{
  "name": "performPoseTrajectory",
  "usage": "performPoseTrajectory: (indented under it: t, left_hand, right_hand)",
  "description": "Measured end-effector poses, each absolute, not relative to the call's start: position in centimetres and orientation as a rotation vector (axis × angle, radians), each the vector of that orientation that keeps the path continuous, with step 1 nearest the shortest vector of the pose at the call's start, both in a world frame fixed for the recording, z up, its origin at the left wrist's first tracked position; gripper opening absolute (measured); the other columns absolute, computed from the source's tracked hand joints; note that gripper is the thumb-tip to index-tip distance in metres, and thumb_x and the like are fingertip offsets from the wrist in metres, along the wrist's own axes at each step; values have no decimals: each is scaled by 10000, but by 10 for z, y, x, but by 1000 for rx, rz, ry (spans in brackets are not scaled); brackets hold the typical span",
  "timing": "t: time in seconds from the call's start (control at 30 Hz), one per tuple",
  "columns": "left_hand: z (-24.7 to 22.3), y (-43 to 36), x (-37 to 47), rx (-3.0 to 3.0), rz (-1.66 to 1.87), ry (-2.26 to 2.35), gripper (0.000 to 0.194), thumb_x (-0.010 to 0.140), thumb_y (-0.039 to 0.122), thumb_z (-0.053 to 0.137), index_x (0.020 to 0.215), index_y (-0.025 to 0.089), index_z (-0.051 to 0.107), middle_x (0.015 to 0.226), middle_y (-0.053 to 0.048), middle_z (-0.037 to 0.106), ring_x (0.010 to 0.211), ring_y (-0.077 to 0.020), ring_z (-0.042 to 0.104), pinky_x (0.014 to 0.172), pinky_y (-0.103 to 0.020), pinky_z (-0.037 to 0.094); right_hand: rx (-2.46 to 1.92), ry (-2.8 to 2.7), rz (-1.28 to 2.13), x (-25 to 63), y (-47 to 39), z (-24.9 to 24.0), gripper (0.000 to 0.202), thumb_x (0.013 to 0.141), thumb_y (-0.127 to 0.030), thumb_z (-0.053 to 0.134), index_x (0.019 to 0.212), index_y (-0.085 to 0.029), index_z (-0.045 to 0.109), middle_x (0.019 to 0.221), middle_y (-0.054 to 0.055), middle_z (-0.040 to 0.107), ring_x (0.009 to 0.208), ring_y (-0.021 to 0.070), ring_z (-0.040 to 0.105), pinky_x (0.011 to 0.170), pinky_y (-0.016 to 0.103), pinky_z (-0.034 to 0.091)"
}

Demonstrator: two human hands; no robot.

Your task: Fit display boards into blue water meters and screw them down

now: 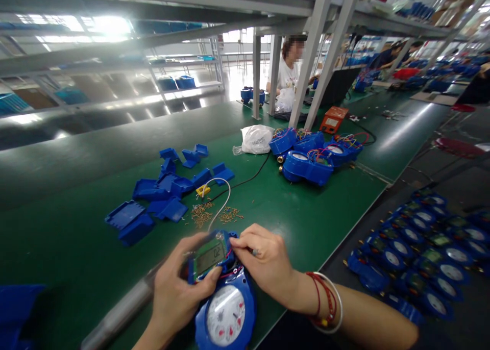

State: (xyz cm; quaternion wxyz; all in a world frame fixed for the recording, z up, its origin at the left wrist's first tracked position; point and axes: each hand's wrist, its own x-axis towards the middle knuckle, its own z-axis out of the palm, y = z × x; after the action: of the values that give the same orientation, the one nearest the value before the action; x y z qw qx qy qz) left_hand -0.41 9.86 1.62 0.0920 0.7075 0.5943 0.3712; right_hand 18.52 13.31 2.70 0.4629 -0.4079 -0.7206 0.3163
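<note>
A blue meter with a round white dial and a green circuit board with a small display lies at the table's front edge. Fingers and thumb of my left hand grip the display section from its left side. My right hand is pinched at the upper right corner of that section, near thin red wires; whatever is between its fingertips is too small to make out. A white cable curves up behind the meter. Behind it are piles of small brass-coloured screws and a yellow piece.
Blue plastic covers are scattered at the left. Several wired blue meters and a white bag stand further back. A grey metal tube lies beside my left hand. More meters sit low at the right. A person is behind the posts.
</note>
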Motion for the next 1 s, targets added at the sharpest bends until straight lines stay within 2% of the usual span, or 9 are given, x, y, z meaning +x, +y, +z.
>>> performPoseTrajectory:
  t: [0.1,0.23,0.33,0.4,0.47,0.67,0.83,1.0]
  left_hand:
    - [16,98,-3,2106,1122,1793,435,758,433,601,1119,199,538,1038,-71,650,918,-228,647,806,-334,550]
    - [15,97,-3,2074,1126,1842,434,774,448,579,1127,199,536,1007,-68,657,861,-219,654,774,-329,555]
    - [13,95,-3,2053,1128,1853,434,777,452,580,1127,200,538,1008,-66,655,861,-219,652,783,-331,551]
    - [11,94,-4,2029,1132,1858,448,774,457,583,1138,201,534,1023,-68,652,865,-223,651,792,-339,548]
    - [9,93,-4,2002,1127,1871,470,766,463,592,1153,204,528,1037,-71,650,861,-227,652,795,-350,546]
    - [10,92,-2,2030,1119,1880,448,767,451,588,1137,205,534,1024,-71,651,872,-233,652,800,-350,545]
    - [10,92,-4,2041,1085,1891,464,777,473,572,1153,205,526,1048,-79,646,885,-243,651,807,-366,539]
    - [10,91,-7,2087,1059,1911,459,779,484,563,1142,205,529,1027,-78,648,879,-242,651,803,-362,540]
  right_hand:
    - [-1069,-1679,778,176,122,31,181,857,-149,553,779,-175,715,754,40,664,714,133,624,663,232,493]
    - [-1030,-1677,861,174,116,38,200,816,-109,546,924,-144,711,878,70,690,796,140,644,734,232,514]
    - [-1011,-1774,865,181,116,39,272,723,-140,650,990,-155,702,927,66,701,852,181,645,794,300,512]
    - [-973,-1822,877,185,116,36,423,646,-207,751,1062,-165,680,972,67,703,893,212,640,819,343,506]
    - [-946,-1783,930,185,116,30,502,612,-258,802,1088,-167,670,999,73,704,907,215,643,812,340,514]
    - [-999,-1536,1018,177,118,18,74,719,-153,720,763,-212,718,804,9,736,752,152,676,732,278,506]
    - [-1043,-1591,845,173,124,19,172,638,-69,754,629,-224,680,712,-29,720,721,156,621,748,323,427]
    - [-1017,-1522,923,167,129,13,170,618,-59,754,618,-209,672,689,-23,669,682,138,595,678,277,438]
